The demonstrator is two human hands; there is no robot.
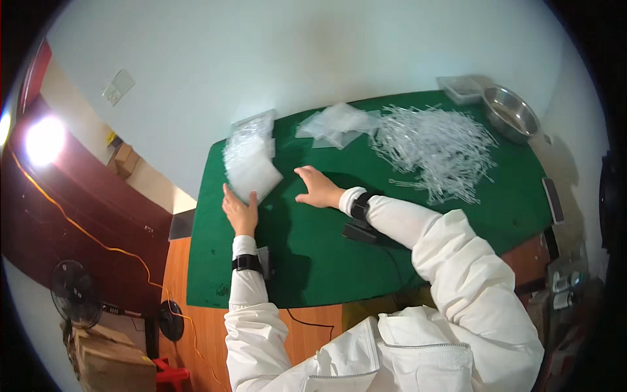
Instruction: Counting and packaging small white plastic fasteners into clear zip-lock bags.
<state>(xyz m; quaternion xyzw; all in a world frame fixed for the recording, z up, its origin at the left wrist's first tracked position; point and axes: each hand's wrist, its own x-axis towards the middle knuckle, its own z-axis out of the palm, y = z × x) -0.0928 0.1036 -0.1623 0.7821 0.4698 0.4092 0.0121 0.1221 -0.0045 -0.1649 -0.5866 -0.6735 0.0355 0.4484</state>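
Observation:
My left hand (241, 213) is at the near edge of a pile of clear plastic bags (255, 175), its thumb and fingers apart. Its fingertips meet or nearly meet the lowest bag; I cannot tell whether they press on it. To the right, my right hand (319, 188) hovers over the green cloth, thumb and fingers spread, with nothing between them. Farther back lie some flat, loose clear bags (339, 123). Beside them spreads a large heap of thin white twisted strips (437, 150), whose exact kind I cannot make out. Both wrists carry black straps with small dark devices.
The green cloth (326, 261) covers a table set against a pale wall. At the back right stand a steel bowl (511, 112) and a clear plastic tub (462, 89). A dark flat object (552, 200) sits on the right edge. A fan (76, 293) stands lower left.

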